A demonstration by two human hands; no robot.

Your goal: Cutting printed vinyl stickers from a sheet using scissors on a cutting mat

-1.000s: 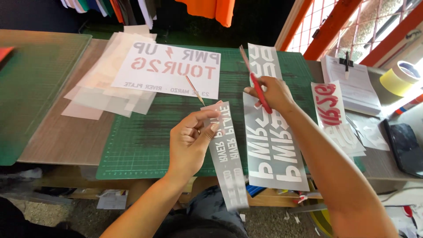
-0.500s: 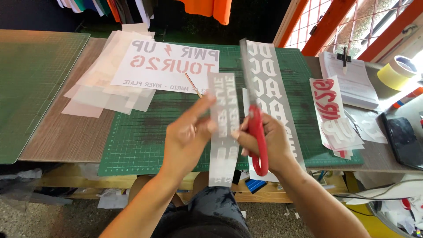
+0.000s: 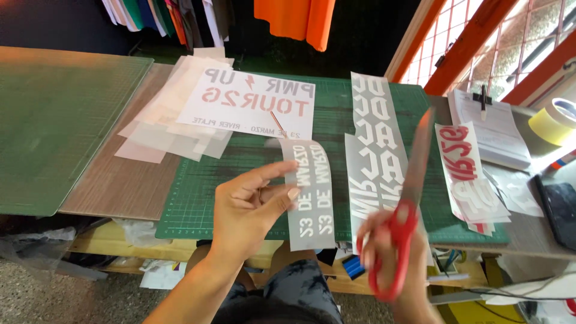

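Over the desk's near edge, the left hand [image 3: 252,207] pinches a thin grey lettered strip [image 3: 309,192] by its side edge; light, floppy, probably easily creased. The right hand [image 3: 390,258] grips red-handled scissors [image 3: 405,207], blades raised

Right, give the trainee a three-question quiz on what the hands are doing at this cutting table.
1. True or false: the right hand holds red-handled scissors.
2. What does the left hand pinch? A) a grey lettered strip B) a tape roll C) a pen
3. What colour is the gridded cutting mat under the sheets?

Key: 1 true. 2 A, the grey lettered strip. 3 green.
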